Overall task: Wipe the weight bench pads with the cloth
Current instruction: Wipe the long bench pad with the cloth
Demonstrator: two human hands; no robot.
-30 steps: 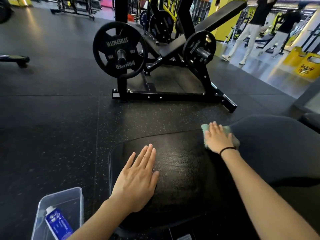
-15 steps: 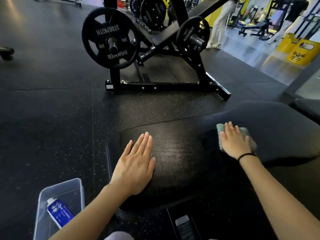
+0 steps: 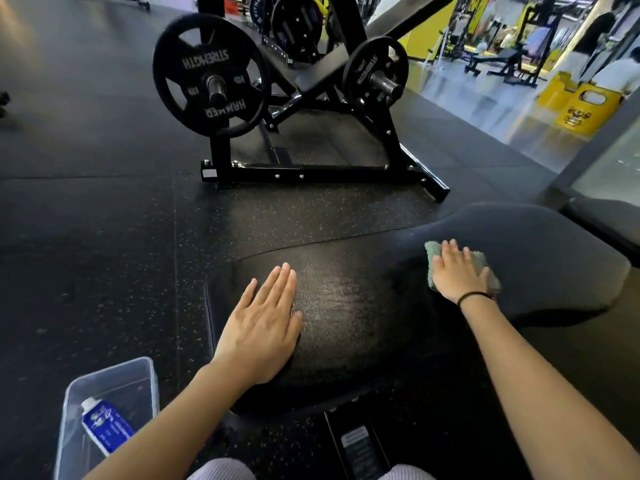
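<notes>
A black seat pad (image 3: 346, 306) of a weight bench lies right in front of me, and a second, greyer back pad (image 3: 540, 258) rises to its right. My left hand (image 3: 263, 327) rests flat, fingers together, on the seat pad's left part and holds nothing. My right hand (image 3: 457, 271) presses flat on a green cloth (image 3: 433, 258) where the two pads meet. The cloth shows past my fingers on both sides. A black band circles my right wrist.
A clear plastic bin (image 3: 107, 382) with a blue-and-white tube (image 3: 105, 429) stands on the floor at the lower left. A black plate-loaded machine (image 3: 311, 168) with weight plates (image 3: 211, 76) stands ahead. Yellow floor signs (image 3: 585, 109) and people are at the far right.
My right hand has slid the cloth to the right, from the seat pad's far edge onto the junction with the back pad. My left hand stays flat in place.
</notes>
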